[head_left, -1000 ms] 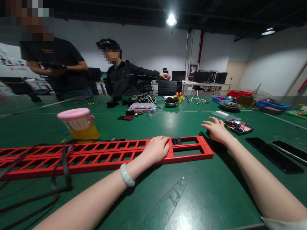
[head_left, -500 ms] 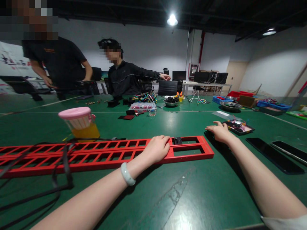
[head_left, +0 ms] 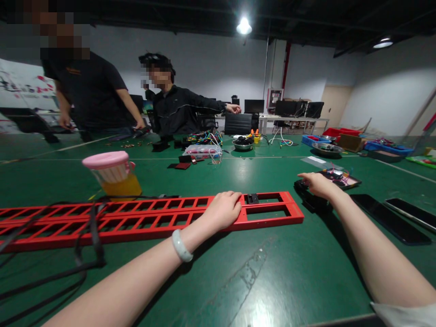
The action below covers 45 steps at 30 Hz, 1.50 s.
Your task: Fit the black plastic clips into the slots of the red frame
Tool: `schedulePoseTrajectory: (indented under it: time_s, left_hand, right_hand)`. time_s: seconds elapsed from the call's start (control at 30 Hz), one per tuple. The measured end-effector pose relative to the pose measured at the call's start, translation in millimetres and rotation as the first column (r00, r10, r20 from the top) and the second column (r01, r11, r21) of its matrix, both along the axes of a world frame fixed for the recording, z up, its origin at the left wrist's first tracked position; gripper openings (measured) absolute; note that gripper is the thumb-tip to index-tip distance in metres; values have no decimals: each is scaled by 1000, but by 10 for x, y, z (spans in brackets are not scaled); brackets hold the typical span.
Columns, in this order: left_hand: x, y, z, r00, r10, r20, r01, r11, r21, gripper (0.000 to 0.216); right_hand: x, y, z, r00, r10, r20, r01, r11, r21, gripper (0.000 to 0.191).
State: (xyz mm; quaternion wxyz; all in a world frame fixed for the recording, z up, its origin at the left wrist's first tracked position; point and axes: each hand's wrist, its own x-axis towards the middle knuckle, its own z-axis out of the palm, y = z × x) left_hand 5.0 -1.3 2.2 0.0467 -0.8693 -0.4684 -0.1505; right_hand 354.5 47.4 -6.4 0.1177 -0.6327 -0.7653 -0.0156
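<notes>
My left hand (head_left: 223, 210), with a pale bangle (head_left: 181, 245) on its wrist, lies over a long red slotted frame (head_left: 264, 221). Its fingers bend over the frame near the right end, beside a small black block (head_left: 252, 199) set in a slot. To the right of the frame, my right hand (head_left: 316, 185) reaches down to black parts (head_left: 314, 203) on the table. Its index finger points left; the other fingers curl down at a black part and are partly hidden.
Black straps (head_left: 97, 236) cross the frame's left side. A pink-lidded jar (head_left: 112, 175) stands behind it. Two dark phone-like slabs (head_left: 391, 220) lie at right, near a tray of electronics (head_left: 347, 179). Two people (head_left: 180, 106) are across the green table (head_left: 211, 290).
My right hand has moved slightly right and its fingers have drawn in, showing more of the black parts. My left hand stays put. The person at far left has shifted right, arm lowered.
</notes>
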Motion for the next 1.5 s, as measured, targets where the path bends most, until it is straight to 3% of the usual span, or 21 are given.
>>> schedulePoseTrajectory:
  time_s: [0.43,0.63,0.87,1.33,1.5]
  left_hand:
    - [-13,9,-16,1000,-7,2,7,1000,19,34]
    - [-8,7,-14,1000,-6,-5,6,1000,13,33]
    - [-10,8,-14,1000,0,-12,0,1000,11,34]
    - [-4,14,-11,1000,2,-25,-1,1000,12,34]
    - [-8,24,-19,1000,4,-25,-3,1000,13,35]
  right_hand:
    - [5,-6,-5,999,37,7,-37,999,19,63]
    - [-2,33,-108,993,59,104,-68,994,80,63]
    - [-88,63,-206,986,85,144,-90,996,26,63]
    - [-200,3,-124,989,116,97,-110,992,-57,52]
    - [-243,5,-116,992,125,11,-125,992,30,55]
